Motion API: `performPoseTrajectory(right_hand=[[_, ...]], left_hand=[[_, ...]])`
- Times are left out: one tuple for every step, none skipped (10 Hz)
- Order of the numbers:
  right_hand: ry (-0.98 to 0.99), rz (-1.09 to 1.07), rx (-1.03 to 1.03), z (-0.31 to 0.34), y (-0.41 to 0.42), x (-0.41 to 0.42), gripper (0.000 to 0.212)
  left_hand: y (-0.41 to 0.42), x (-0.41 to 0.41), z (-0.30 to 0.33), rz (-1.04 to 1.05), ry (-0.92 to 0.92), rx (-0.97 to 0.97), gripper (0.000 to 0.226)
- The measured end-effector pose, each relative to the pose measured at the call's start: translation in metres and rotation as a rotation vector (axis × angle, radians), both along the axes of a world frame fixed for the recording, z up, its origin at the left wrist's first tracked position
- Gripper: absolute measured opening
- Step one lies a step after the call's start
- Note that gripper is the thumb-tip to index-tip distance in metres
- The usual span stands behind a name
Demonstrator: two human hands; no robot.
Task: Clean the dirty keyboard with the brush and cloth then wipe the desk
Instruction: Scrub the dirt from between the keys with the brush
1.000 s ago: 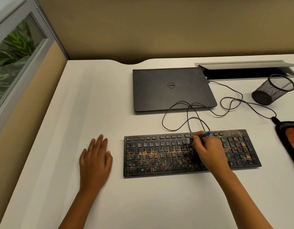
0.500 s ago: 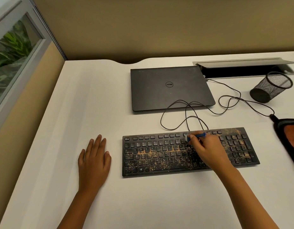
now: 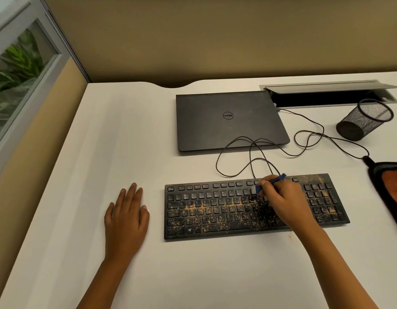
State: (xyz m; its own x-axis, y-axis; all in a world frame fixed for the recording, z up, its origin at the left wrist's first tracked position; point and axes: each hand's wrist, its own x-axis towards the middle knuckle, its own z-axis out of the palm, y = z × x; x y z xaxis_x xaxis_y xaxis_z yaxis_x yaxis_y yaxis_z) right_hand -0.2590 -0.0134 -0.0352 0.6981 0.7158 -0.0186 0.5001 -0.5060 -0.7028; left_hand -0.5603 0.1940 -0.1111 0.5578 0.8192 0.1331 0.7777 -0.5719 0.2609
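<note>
Over the upper middle of the keyboard (image 3: 255,208), in the head view, the right hand (image 3: 282,204) has its grip curled round the blue brush (image 3: 272,182), whose pale bristle end touches the number row while the handle slants up and to the right, toward the far edge. The keyboard's long axis runs left to right across the worktop (image 3: 103,141). Tan grit lies thickest on the lower rows to the left of the bristles and on the number pad to the right, so the next strokes probably run along that axis. The left hand (image 3: 126,219) lies flat with fingers straight on the worktop just left of the keyboard, holding nothing, near enough to steady it. The orange cloth (image 3: 391,188) lies at the right edge, nearer the right hand.
</note>
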Motion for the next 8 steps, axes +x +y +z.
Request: performPoseTrajectory(right_hand=[[0.025, 0.001, 0.012, 0.000, -0.001, -0.001, 0.034], [-0.023, -0.006, -0.104, -0.006, -0.003, 0.002, 0.047], [-0.074, -0.059, -0.088, -0.007, -0.004, 0.005, 0.042], [-0.014, -0.059, 0.085, -0.005, -0.004, 0.002, 0.032], [0.028, 0.016, 0.066, -0.006, -0.005, -0.001, 0.026], [-0.036, 0.028, -0.023, -0.009, -0.009, 0.000, 0.024], [-0.073, -0.031, 0.034, -0.008, -0.011, 0.002, 0.024], [-0.076, -0.004, 0.029, -0.005, -0.010, 0.000, 0.016]], left_hand=[[0.000, 0.000, 0.000, 0.003, -0.001, 0.002, 0.057], [-0.001, 0.001, 0.000, 0.007, -0.004, -0.001, 0.057], [-0.001, 0.001, 0.000, 0.006, -0.002, -0.002, 0.057], [-0.001, 0.000, 0.000, 0.002, 0.002, -0.006, 0.058], [-0.001, 0.000, 0.000, 0.002, 0.001, -0.005, 0.058], [-0.001, 0.001, 0.001, 0.006, -0.006, -0.008, 0.058], [-0.001, 0.001, 0.001, 0.009, -0.005, -0.009, 0.058], [-0.001, 0.000, 0.000, 0.006, 0.005, -0.009, 0.058]])
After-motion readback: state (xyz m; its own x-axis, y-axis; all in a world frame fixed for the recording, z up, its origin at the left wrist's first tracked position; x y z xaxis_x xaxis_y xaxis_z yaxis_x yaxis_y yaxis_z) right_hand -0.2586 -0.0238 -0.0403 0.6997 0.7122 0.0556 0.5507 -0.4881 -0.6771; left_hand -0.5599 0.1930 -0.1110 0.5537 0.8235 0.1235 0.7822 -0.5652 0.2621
